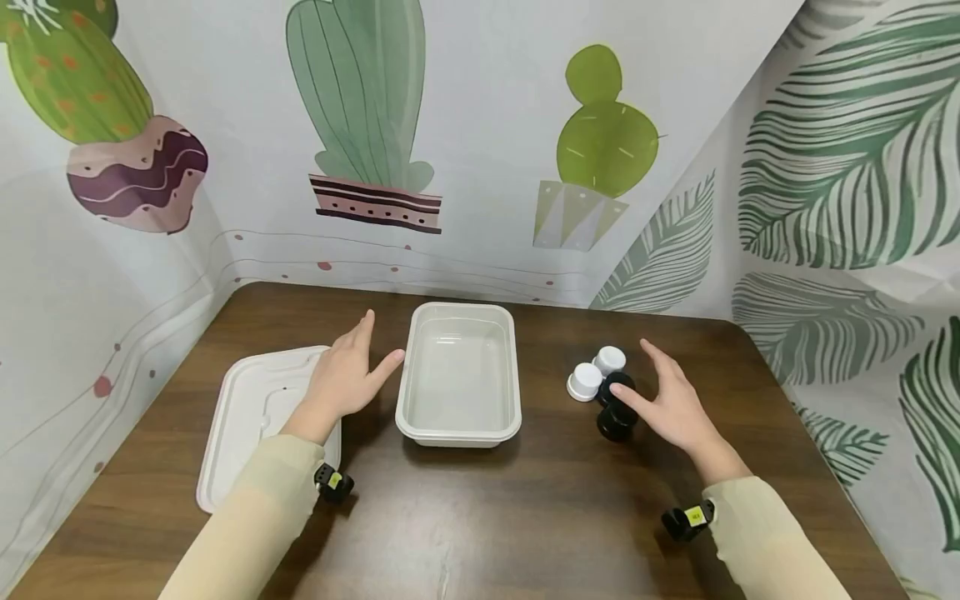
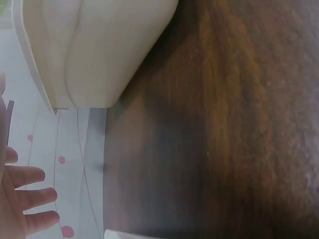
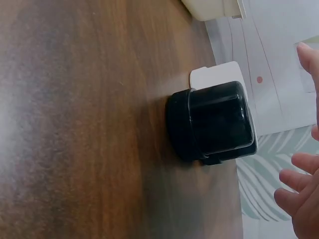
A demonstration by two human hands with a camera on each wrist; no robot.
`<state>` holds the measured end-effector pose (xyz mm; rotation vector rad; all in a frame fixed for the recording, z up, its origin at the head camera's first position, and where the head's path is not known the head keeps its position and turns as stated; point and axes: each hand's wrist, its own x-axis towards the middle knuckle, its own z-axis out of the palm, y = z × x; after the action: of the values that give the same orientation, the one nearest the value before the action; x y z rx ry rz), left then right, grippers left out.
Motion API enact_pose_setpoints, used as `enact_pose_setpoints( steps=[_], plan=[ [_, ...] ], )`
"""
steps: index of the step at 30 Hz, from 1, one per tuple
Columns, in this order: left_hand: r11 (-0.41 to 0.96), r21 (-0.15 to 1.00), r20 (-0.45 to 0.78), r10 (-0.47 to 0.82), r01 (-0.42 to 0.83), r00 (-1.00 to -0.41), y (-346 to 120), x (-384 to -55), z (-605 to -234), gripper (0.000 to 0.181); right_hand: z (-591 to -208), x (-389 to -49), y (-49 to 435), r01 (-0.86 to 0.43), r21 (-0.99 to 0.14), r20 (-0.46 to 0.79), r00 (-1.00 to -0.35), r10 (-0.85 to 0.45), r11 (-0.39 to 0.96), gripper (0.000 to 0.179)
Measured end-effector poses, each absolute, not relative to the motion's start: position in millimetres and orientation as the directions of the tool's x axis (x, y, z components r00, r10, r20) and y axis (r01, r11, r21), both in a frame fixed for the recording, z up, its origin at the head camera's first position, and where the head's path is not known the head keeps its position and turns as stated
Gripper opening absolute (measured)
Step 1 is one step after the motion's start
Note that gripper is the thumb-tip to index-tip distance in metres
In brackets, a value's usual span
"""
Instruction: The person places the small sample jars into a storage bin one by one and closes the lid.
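A pale rectangular food container (image 1: 457, 375) sits on the table between the two hands; its side wall (image 2: 99, 50) shows close up in the left wrist view. My left hand (image 1: 341, 379) hovers over the right edge of a white lid (image 1: 247, 417), thumb spread towards the container's rim and holding nothing. To the container's right, two small white round pots (image 1: 585, 381) stand beside two black ones (image 1: 617, 421). Just right of these is my right hand (image 1: 671, 404), fingers extended and holding nothing. In the right wrist view a black pot (image 3: 219, 119) partly hides a white one (image 3: 219, 77).
The brown wooden table (image 1: 510, 517) meets a hanging cloth (image 1: 487, 150) printed with cacti and leaves at its back and sides. A black wrist camera (image 1: 333, 482) is strapped on the left sleeve, another camera (image 1: 687, 521) on the right.
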<state>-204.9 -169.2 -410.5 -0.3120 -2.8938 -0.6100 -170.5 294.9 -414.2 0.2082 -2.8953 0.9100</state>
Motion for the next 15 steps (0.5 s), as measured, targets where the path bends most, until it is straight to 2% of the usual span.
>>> enact_pose_setpoints(
  steps=[15],
  plan=[
    [0.844, 0.494, 0.164, 0.145, 0.208, -0.976, -159.3, -201.7, -411.6, 0.082, -422.5, -161.2, 294.4, -0.126, -0.561, 0.111, -0.991, -0.077, 0.818, 0.095]
  ],
)
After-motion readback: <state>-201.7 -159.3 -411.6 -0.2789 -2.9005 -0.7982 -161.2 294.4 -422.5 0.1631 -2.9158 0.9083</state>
